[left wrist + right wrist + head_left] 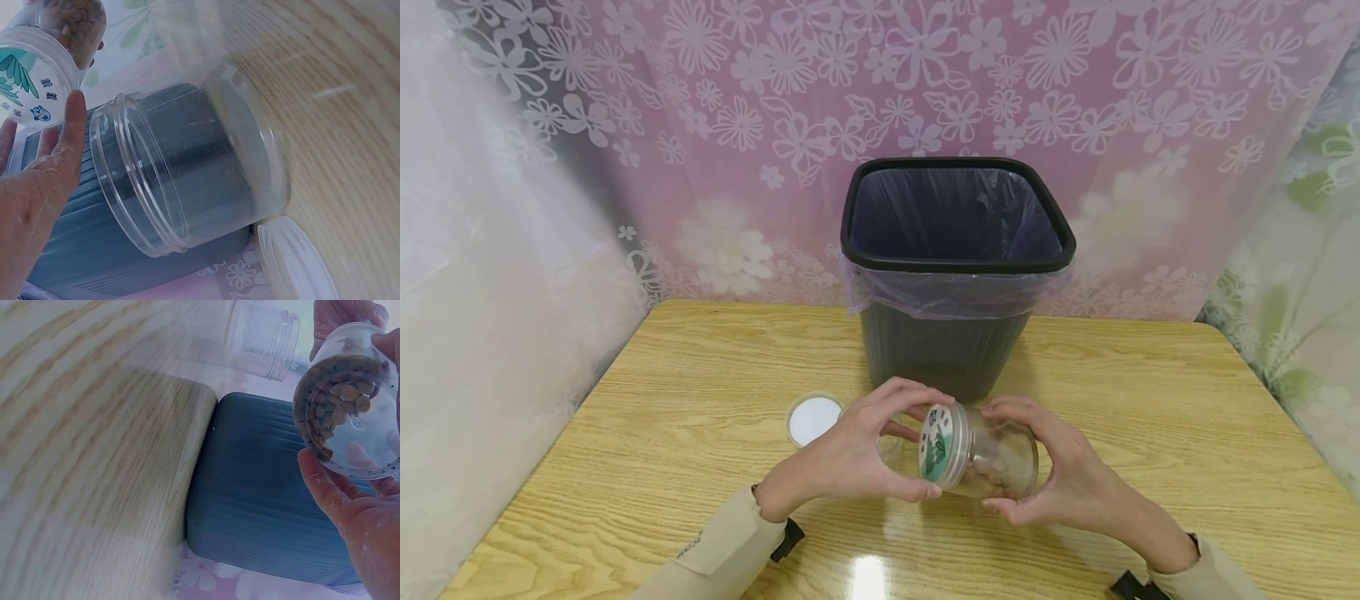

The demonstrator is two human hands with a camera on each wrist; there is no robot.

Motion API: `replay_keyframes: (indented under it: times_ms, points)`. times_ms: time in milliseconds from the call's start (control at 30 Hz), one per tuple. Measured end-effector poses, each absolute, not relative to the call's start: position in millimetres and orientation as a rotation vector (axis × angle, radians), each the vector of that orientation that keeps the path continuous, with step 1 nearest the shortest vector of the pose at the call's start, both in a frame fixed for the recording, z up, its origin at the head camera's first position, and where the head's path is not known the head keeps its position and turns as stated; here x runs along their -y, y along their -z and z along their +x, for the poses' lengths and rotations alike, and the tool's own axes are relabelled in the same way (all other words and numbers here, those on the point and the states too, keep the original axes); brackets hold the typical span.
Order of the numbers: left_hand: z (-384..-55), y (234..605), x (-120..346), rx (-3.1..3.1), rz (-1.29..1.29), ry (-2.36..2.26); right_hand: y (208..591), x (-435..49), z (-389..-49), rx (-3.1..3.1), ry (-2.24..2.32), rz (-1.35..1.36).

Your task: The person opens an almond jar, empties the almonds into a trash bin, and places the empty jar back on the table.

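Note:
A clear plastic jar (1000,458) lies tilted on its side in the air, with small brown pebble-like pieces (78,28) and dark grains inside. Its lid (937,446), printed with green leaves, faces left. My left hand (857,450) grips the lid's rim, fingers above and thumb below. Around the jar's base end, my right hand (1067,471) holds with fingers on top and thumb underneath. Behind the left hand, an open clear jar (194,162) stands on the table, mostly hidden in the head view. Beside it lies a round white lid (814,418).
A dark grey trash bin (943,350) with a black rim and purple liner stands on the wooden table (722,358), just beyond the hands. Floral curtains (737,125) hang behind the table and along both sides.

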State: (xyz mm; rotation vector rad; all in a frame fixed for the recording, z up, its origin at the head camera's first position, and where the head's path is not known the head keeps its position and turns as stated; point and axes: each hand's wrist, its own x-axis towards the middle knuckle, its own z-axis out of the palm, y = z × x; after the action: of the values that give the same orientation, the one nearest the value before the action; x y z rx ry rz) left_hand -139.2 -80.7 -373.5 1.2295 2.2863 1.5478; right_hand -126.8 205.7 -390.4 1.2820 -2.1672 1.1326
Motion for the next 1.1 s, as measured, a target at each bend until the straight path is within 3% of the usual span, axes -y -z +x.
replay_keyframes:
  times_ms: [833, 1100]
  points:
    - [-136.8, 370.3, 79.6, -2.299, 1.038, -1.526, 390.6, -205.3, -126.8, 2.142, -1.127, 1.285]
    - [-137.9, 368.9, 80.2, -2.313, 1.107, -1.499, 389.7, -206.9, -124.1, 2.192, -1.170, 1.254]
